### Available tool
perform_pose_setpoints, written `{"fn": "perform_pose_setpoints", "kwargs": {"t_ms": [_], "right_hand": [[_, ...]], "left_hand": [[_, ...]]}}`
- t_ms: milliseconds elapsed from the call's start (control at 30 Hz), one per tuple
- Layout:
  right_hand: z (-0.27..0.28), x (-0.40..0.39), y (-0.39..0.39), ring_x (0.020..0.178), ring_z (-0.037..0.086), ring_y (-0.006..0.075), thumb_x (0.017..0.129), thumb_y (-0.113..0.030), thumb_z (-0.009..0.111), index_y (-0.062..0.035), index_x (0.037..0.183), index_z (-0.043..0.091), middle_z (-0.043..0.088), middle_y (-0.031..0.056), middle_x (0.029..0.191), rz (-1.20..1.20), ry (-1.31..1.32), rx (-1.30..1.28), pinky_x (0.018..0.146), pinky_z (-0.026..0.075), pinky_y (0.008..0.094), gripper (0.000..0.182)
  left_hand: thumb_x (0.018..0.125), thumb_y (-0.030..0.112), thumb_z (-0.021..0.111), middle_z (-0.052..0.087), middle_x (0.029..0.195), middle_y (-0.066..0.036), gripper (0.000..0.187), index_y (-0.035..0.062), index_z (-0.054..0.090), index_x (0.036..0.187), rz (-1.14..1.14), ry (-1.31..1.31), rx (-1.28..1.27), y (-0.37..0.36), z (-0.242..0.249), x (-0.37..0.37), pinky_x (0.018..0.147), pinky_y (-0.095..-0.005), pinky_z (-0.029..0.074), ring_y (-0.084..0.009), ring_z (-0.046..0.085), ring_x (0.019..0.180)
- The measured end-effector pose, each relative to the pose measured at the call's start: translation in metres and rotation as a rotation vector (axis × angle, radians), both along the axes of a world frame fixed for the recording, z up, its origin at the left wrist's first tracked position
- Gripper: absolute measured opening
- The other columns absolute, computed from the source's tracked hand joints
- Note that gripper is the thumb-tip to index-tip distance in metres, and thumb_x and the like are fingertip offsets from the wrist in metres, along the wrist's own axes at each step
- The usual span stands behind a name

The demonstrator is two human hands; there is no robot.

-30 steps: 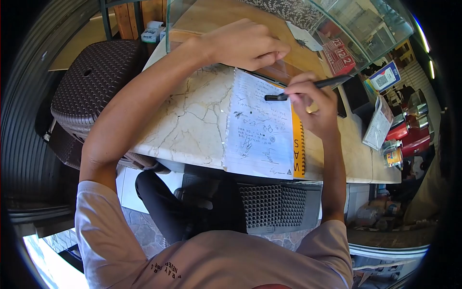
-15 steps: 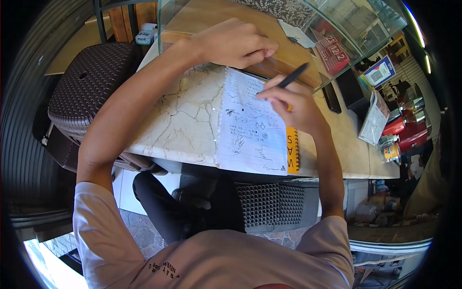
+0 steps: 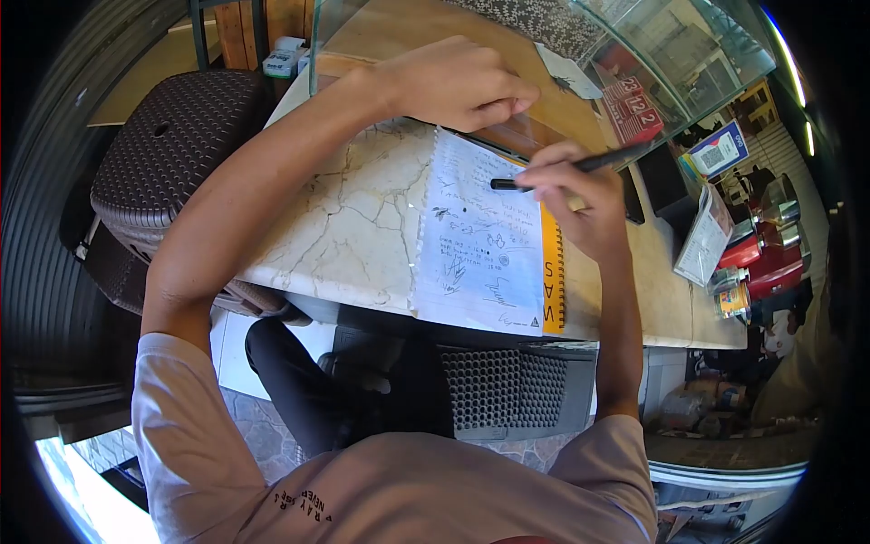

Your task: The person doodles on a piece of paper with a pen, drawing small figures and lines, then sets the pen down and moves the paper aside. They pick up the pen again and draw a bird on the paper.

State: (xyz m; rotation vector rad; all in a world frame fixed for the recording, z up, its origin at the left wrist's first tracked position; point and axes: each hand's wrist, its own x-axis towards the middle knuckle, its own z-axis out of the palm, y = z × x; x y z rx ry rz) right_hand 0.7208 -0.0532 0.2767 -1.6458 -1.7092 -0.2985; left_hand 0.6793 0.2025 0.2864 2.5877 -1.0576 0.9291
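The black pen (image 3: 602, 160) slants over the upper part of a handwritten sheet (image 3: 476, 240), its glossy dark end toward the writing and its shaft rising to the right; whether that end is capped, or touches the paper, cannot be told. The sheet lies partly over a yellow spiral-bound notebook (image 3: 554, 272), its lower edge near the front edge of the counter (image 3: 353, 218). The chief risk is judged to be slippage: neither hand visibly presses the sheet, so a sideways push of the pen could turn it. The notebook beneath gives uneven support, which could make a stroke skip. The right hand (image 3: 601, 208) grips the pen between thumb and fingers, the wrist just beyond the spiral, the forearm running steeply up from the counter's front edge. The left arm bends at the elbow and reaches across the counter; the left hand (image 3: 464, 86), palm down with fingers curled, lies beyond the sheet's top edge, and whether anything is enclosed cannot be told. Farther out are a glass case (image 3: 623, 50), a red calendar (image 3: 634, 113), a card with a square code (image 3: 720, 152) and, at left, a brown woven stool (image 3: 172, 136).
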Motion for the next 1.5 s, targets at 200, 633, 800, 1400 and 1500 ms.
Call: {"fn": "perform_pose_setpoints", "kwargs": {"t_ms": [200,633,800,1400,1500], "right_hand": [[-0.003,-0.007,0.000,0.079,0.067,0.0172,0.079,0.014,0.066,-0.0006,0.095,0.074,0.068,0.0097,0.096,-0.033,-0.006,-0.289,0.070,0.054,0.0276,0.023],[0.005,-0.005,-0.005,0.076,0.067,0.0186,0.084,0.007,0.068,-0.0045,0.100,0.074,0.070,0.0076,0.092,-0.027,0.022,0.009,0.066,0.052,0.0281,0.020],[-0.009,-0.010,0.000,0.076,0.067,0.0178,0.085,0.005,0.069,-0.0038,0.099,0.074,0.068,0.0072,0.091,0.049,-0.055,-0.372,0.066,0.051,0.0287,0.017],[0.005,-0.020,0.002,0.078,0.067,0.0198,0.084,0.013,0.063,0.0001,0.098,0.074,0.067,0.0133,0.094,0.110,-0.030,-0.108,0.069,0.053,0.0280,0.022],[-0.009,-0.020,0.004,0.080,0.065,0.0151,0.075,0.014,0.074,-0.0002,0.099,0.074,0.066,0.0117,0.095,0.132,-0.082,-0.337,0.067,0.051,0.0262,0.028]], "left_hand": [[0.088,0.011,0.057,0.057,0.066,-0.013,0.005,0.0097,0.057,0.093,-0.016,-0.019,-0.005,0.001,0.000,0.000,0.060,-0.0488,0.042,-0.0355,0.058,0.064],[0.089,0.011,0.058,0.060,0.070,-0.015,0.003,0.0084,0.058,0.089,-0.037,0.180,-0.029,-0.002,-0.003,-0.004,0.060,-0.0486,0.043,-0.0367,0.060,0.068],[0.090,0.013,0.058,0.061,0.071,-0.016,0.006,0.0076,0.058,0.088,-0.003,0.233,0.047,-0.003,-0.008,0.003,0.061,-0.0494,0.045,-0.0380,0.061,0.071],[0.090,0.022,0.067,0.071,0.083,-0.013,0.022,0.0067,0.063,0.106,-0.114,0.488,0.116,-0.032,-0.025,-0.001,0.070,-0.0499,0.053,-0.0364,0.068,0.084],[0.090,0.020,0.067,0.071,0.084,-0.012,0.024,0.0079,0.063,0.111,-0.144,0.500,0.089,-0.031,-0.027,0.000,0.072,-0.0494,0.053,-0.0355,0.068,0.085]]}}
